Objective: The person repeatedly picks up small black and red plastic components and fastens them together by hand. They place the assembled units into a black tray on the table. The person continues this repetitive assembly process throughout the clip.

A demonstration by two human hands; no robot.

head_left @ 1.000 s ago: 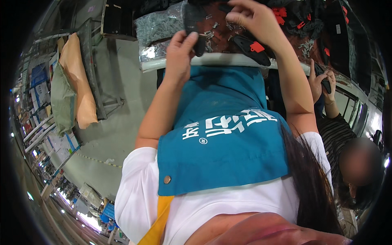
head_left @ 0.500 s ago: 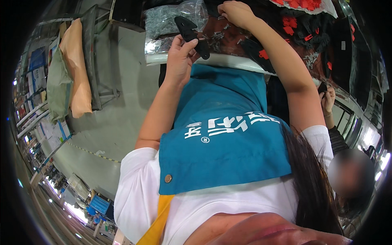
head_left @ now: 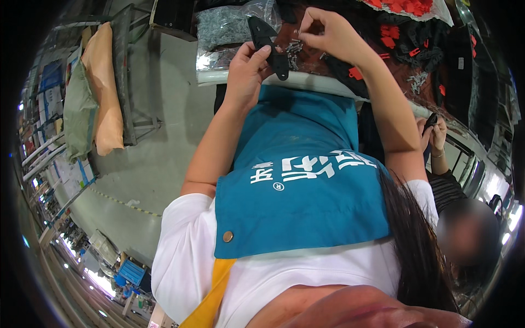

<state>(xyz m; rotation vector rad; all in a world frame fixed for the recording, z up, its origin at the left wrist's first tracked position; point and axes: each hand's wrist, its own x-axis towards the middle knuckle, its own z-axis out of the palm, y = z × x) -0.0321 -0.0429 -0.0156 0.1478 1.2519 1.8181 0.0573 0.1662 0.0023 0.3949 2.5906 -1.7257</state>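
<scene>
My left hand (head_left: 246, 71) grips a black, elongated plastic piece (head_left: 267, 39) and holds it upright over the near edge of the workbench (head_left: 322, 83). My right hand (head_left: 328, 31) is just right of the piece, with thumb and forefinger pinched together above a scatter of small metal screws (head_left: 293, 49). Whether a screw is between the fingers is too small to tell. Below the hands lie my teal apron and white shirt.
A clear bag of grey parts (head_left: 224, 24) lies left of the hands. Red parts (head_left: 404, 6) and black pieces with red tabs (head_left: 396, 38) lie further back on the bench. A co-worker's hands (head_left: 435, 131) hold a dark piece at right. Filled sacks (head_left: 101, 87) lean on a metal rack (head_left: 128, 82) at left.
My right hand has come back from the far black pieces to a pinch over the screws. The left hand still holds the black piece, now more upright.
</scene>
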